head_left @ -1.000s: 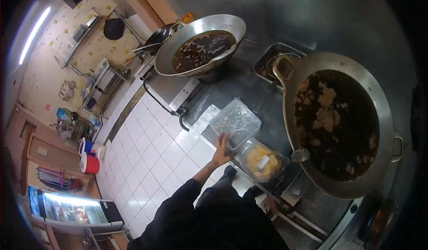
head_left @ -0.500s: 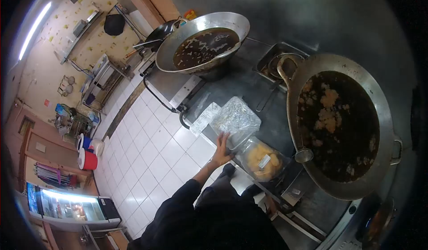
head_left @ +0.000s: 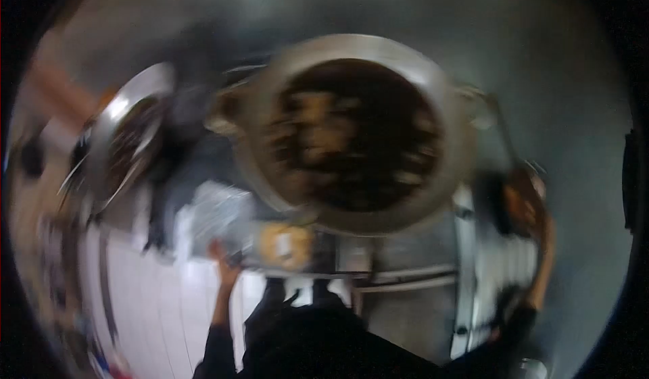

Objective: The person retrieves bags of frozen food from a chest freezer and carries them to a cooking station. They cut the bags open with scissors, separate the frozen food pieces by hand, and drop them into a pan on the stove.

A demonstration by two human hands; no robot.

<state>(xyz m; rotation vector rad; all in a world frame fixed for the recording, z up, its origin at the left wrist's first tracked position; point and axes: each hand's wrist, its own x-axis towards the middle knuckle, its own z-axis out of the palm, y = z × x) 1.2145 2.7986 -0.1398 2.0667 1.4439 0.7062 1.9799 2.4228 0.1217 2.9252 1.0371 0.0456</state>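
Note:
My left hand [head_left: 224,263] reaches to the front edge of the counter, at the plastic-wrapped package [head_left: 220,210]. Its fingers look stretched out, though blurred. Just right of it lies a clear bag of yellowish food pieces [head_left: 284,245] with a white label. My right hand [head_left: 539,211] is at the far right, beside a pan with orange-red contents [head_left: 519,200]. Motion smears its fingers. A long thin dark shaft [head_left: 506,132] runs from near this hand toward the wok's right handle; whether I hold it is unclear. The large wok [head_left: 456,142] holds dark liquid with pale floating pieces.
A second wok [head_left: 150,82] with dark liquid stands at the left. A metal stove edge [head_left: 465,264] runs below the large wok on the right. White floor tiles [head_left: 162,291] show at lower left. Everything is blurred.
The view has swung right, so the large wok now sits in the middle. My right hand and the pan beside it have come into clearer view. My left hand stays by the wrapped package.

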